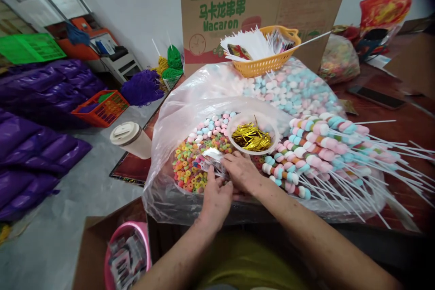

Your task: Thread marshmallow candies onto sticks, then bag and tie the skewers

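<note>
My left hand (215,197) and my right hand (242,171) meet over a big clear plastic bag (176,122), both pinched on a small clear packet (212,158) with candy inside. Under the hands lie colourful ring candies (186,163). Just beyond is a round clear bowl of gold twist ties (251,137). To the right lies a pile of marshmallow skewers (316,149) on white sticks.
A yellow basket (268,61) of clear wrappers sits on loose pastel marshmallows (288,88) before a Macaron carton (217,13). A lidded paper cup (131,139) stands left. A pink tub (127,253) of packets sits in a box below. A phone (375,96) lies right.
</note>
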The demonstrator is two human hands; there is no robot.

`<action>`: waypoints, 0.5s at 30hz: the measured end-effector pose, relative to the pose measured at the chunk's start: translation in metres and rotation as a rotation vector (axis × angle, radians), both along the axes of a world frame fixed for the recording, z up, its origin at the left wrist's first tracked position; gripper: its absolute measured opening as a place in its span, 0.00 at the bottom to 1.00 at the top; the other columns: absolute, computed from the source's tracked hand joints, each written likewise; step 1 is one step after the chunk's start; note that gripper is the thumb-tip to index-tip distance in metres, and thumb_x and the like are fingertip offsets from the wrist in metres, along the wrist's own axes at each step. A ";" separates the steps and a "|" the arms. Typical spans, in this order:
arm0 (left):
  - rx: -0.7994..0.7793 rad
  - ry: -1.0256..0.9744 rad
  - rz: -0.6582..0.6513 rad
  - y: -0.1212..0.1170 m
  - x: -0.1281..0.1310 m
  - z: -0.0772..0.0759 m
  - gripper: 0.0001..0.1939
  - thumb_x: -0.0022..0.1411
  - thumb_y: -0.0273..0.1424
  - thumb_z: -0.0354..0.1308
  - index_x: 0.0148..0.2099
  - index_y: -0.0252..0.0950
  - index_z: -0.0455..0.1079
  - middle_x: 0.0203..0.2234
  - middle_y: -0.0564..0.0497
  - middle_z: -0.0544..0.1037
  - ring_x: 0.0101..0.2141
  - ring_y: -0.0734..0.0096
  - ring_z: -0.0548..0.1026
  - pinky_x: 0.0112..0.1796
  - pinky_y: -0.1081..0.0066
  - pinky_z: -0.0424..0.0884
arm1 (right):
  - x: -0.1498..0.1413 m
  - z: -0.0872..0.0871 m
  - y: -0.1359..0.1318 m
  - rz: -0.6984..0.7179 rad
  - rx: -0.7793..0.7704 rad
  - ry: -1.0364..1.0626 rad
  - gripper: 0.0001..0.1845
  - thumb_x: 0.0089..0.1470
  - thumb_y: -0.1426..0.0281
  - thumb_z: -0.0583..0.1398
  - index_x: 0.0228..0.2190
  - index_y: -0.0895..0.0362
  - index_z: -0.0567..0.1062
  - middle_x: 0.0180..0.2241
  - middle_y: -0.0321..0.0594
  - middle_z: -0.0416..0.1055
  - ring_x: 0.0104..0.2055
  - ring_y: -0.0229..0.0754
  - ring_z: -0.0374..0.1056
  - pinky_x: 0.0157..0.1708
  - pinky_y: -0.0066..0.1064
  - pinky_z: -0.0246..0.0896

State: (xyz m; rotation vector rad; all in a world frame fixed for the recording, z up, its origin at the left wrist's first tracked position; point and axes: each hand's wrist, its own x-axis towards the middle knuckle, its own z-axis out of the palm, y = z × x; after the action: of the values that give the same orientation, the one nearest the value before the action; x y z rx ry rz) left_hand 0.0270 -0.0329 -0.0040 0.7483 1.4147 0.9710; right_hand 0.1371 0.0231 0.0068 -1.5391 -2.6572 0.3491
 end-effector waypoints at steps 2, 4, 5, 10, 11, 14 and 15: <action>-0.026 0.150 -0.161 -0.007 -0.012 0.009 0.35 0.54 0.30 0.54 0.62 0.36 0.44 0.31 0.50 0.74 0.20 0.75 0.72 0.22 0.74 0.68 | 0.009 0.001 0.001 0.028 0.015 0.002 0.16 0.51 0.73 0.54 0.43 0.57 0.68 0.45 0.44 0.66 0.47 0.47 0.57 0.44 0.38 0.52; 0.083 0.469 -0.348 -0.010 -0.029 0.016 0.19 0.56 0.32 0.52 0.51 0.35 0.64 0.25 0.51 0.74 0.23 0.72 0.72 0.25 0.72 0.68 | 0.014 -0.001 -0.003 -0.004 0.055 0.012 0.17 0.53 0.76 0.50 0.45 0.59 0.67 0.46 0.46 0.65 0.47 0.47 0.57 0.43 0.38 0.52; 0.191 0.654 -0.398 -0.010 -0.036 0.019 0.14 0.57 0.33 0.51 0.44 0.35 0.69 0.25 0.51 0.75 0.26 0.69 0.73 0.28 0.70 0.69 | 0.014 -0.003 -0.007 -0.040 0.074 0.014 0.16 0.54 0.76 0.49 0.43 0.59 0.69 0.44 0.47 0.66 0.46 0.47 0.58 0.42 0.37 0.52; 0.836 1.333 -0.431 0.011 -0.039 0.021 0.14 0.60 0.31 0.47 0.44 0.37 0.71 0.42 0.44 0.75 0.42 0.58 0.71 0.43 0.59 0.65 | -0.001 0.004 -0.039 -0.134 0.229 0.058 0.09 0.53 0.75 0.52 0.29 0.59 0.72 0.30 0.44 0.70 0.35 0.45 0.62 0.34 0.36 0.53; 0.911 1.406 -0.460 0.018 -0.036 0.019 0.15 0.60 0.32 0.48 0.46 0.37 0.70 0.45 0.43 0.74 0.43 0.56 0.70 0.43 0.57 0.64 | 0.005 0.010 -0.044 -0.149 0.307 0.101 0.08 0.53 0.74 0.53 0.27 0.58 0.72 0.28 0.43 0.70 0.34 0.44 0.62 0.34 0.36 0.53; 0.960 1.520 -0.613 0.039 -0.031 0.008 0.15 0.60 0.37 0.48 0.45 0.39 0.71 0.45 0.45 0.74 0.42 0.56 0.70 0.41 0.57 0.64 | 0.071 0.030 -0.053 -0.347 0.561 0.273 0.14 0.56 0.67 0.52 0.22 0.57 0.69 0.23 0.40 0.67 0.30 0.40 0.61 0.33 0.33 0.54; 0.973 1.540 -0.664 0.045 -0.033 0.003 0.14 0.59 0.38 0.48 0.42 0.40 0.72 0.44 0.46 0.74 0.42 0.55 0.70 0.41 0.57 0.64 | 0.109 0.036 -0.058 -0.467 0.655 0.321 0.13 0.56 0.66 0.52 0.23 0.57 0.69 0.25 0.40 0.67 0.31 0.40 0.61 0.34 0.33 0.55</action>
State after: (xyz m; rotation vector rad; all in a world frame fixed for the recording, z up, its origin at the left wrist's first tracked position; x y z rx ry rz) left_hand -0.0056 0.0125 -0.0010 2.8872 1.5520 0.3638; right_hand 0.2460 -0.0347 0.0425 -1.6157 -1.8205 -0.2564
